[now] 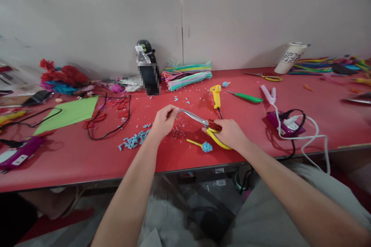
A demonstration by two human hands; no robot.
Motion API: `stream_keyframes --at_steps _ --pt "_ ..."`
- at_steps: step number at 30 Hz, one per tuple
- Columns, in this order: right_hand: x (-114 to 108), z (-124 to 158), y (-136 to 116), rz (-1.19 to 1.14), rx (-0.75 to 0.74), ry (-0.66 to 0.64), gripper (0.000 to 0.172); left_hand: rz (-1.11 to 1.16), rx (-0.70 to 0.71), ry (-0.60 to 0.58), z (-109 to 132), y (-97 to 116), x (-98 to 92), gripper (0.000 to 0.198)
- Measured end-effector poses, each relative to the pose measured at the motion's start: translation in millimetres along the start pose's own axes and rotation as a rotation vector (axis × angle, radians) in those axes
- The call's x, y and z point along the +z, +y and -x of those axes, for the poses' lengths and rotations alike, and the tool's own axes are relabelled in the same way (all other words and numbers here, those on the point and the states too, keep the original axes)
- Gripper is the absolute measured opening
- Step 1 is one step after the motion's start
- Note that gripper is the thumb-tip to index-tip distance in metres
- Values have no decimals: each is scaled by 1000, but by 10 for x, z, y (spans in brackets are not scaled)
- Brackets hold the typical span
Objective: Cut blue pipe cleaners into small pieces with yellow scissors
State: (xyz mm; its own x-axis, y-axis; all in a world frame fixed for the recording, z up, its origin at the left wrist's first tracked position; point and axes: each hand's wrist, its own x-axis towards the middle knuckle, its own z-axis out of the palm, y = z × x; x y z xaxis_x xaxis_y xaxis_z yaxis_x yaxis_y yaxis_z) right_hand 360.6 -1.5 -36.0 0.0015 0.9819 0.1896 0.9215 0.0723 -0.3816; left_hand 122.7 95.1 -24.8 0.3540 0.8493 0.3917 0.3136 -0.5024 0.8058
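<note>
My right hand (230, 133) grips the scissors (197, 117) by their yellow and dark red handles, blades pointing left. At the blade tips, my left hand (165, 121) is closed in a pinch; whatever sits between its fingertips is too small to make out. Below the scissors lies a fluffy blue flower head (206, 146) on a yellow stem (193, 142). Beside my left wrist is a heap of short blue pipe cleaner pieces (135, 140). Tiny pale clippings (179, 133) are scattered on the red table (171, 158) between my hands.
A yellow glue gun (216, 96), a small blue ball (225, 84) and a green-handled tool (247, 97) lie beyond my right hand. Farther back are bundled pipe cleaners (189, 80) and a bottle (143, 56). A purple power strip (275, 123) with cables stands right; green sheet (68, 114) left.
</note>
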Motion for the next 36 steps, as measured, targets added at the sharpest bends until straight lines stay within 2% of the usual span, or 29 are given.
stream_keyframes --at_steps 18,36 --pt "23 -24 23 30 -4 7 51 -5 -9 6 5 43 2 29" --pt "6 -6 3 4 0 9 54 6 -105 -3 18 68 21 36"
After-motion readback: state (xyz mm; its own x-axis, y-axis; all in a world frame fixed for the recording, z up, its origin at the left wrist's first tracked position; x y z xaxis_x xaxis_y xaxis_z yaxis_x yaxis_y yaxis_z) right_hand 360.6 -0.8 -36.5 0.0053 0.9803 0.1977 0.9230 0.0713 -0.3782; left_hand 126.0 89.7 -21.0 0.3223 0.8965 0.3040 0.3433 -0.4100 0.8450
